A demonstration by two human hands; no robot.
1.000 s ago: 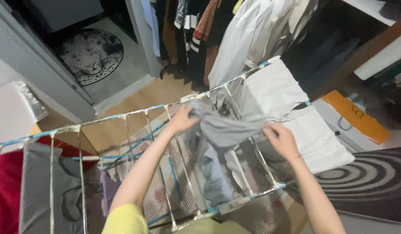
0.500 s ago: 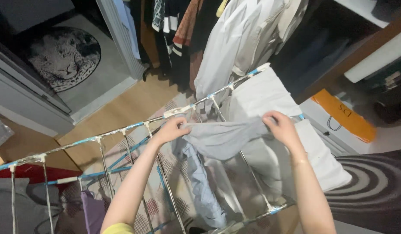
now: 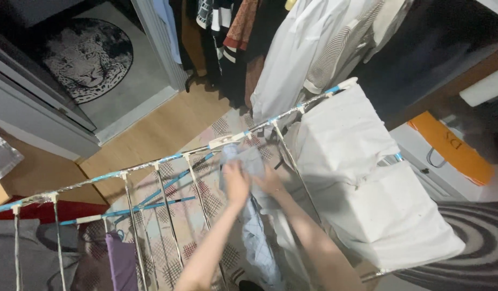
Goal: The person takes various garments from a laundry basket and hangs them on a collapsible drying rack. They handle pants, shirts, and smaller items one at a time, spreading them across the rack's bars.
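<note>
A metal clothes drying rack (image 3: pixel 152 163) with blue joints spans the view. A light blue-grey garment (image 3: pixel 250 161) hangs over one of its rails near the middle. My left hand (image 3: pixel 237 182) presses on the garment, fingers together on the cloth. Close beside it, my right hand (image 3: pixel 270 184) also rests on the same garment. Both hands touch the fabric where it drapes over the rail. A longer bluish piece (image 3: pixel 258 242) hangs down below them.
White cloths (image 3: pixel 362 167) hang on the rack's right side, grey and purple items (image 3: pixel 119 258) at the left. Hanging shirts (image 3: pixel 303 48) fill the wardrobe behind. An orange bag (image 3: pixel 456 153) lies at right, a round animal-face rug (image 3: pixel 90 59) at upper left.
The garment was held stretched between my two hands above the rack; now it lies over a rail and both hands have come together on it. The view shifted slightly.
</note>
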